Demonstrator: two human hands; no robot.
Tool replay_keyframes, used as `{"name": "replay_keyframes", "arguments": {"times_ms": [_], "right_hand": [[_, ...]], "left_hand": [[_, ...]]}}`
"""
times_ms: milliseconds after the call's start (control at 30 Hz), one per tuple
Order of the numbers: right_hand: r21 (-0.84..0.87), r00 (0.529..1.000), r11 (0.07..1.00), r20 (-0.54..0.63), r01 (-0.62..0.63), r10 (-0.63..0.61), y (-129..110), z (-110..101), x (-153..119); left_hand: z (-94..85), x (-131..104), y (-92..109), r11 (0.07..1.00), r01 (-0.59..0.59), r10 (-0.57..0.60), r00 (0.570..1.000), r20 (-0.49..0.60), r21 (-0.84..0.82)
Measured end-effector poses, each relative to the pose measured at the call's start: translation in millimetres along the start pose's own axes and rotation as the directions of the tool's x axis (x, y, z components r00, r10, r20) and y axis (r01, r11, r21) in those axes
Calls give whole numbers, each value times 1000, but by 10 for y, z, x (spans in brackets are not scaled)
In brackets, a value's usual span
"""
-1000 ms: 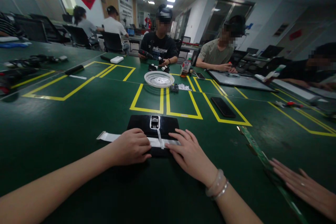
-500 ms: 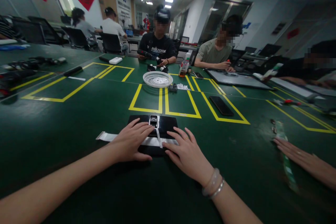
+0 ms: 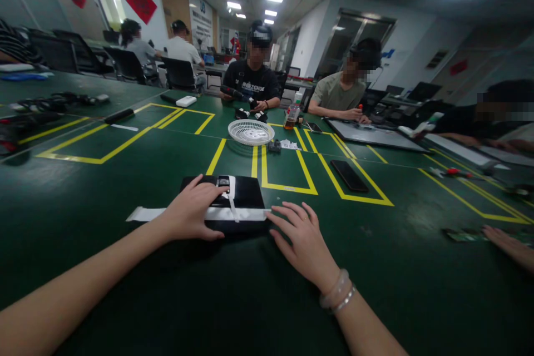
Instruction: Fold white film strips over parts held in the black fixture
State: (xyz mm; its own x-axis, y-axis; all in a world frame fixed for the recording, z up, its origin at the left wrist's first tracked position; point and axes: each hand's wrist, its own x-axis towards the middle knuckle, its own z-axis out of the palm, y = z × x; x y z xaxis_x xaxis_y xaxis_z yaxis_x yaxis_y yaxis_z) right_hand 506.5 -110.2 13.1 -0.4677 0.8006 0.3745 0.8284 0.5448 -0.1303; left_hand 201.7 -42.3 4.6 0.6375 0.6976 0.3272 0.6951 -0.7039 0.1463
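A flat black panel lies on the green table in front of me. A white ribbon cable runs across it, its left end sticking out past the edge. Near the panel's far edge sits a small white-framed part. My left hand grips the panel's left side, fingers over the top and thumb along the near part. Fingers spread, my right hand is just off the panel's right end. Its index fingertip is close to the cable's right end; I cannot tell whether they touch.
Beyond the panel stand a white basket and a bottle. A black phone lies to the right. A co-worker's hand touches a green circuit board at far right. Yellow tape marks the table.
The panel has shifted left with my left hand on it. My right hand, which rested on its right side, is now off it. The co-worker's hand and board have moved right.
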Motion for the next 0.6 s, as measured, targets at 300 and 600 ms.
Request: {"name": "replay_keyframes", "arguments": {"times_ms": [300, 600], "right_hand": [[37, 999, 999, 8, -31, 31, 46, 24, -10], [39, 999, 998, 6, -49, 48, 56, 41, -10]], "left_hand": [[-278, -555, -1487, 865, 488, -430, 841, -327, 117], [-449, -1253, -2099, 773, 566, -211, 655, -726, 286]]}}
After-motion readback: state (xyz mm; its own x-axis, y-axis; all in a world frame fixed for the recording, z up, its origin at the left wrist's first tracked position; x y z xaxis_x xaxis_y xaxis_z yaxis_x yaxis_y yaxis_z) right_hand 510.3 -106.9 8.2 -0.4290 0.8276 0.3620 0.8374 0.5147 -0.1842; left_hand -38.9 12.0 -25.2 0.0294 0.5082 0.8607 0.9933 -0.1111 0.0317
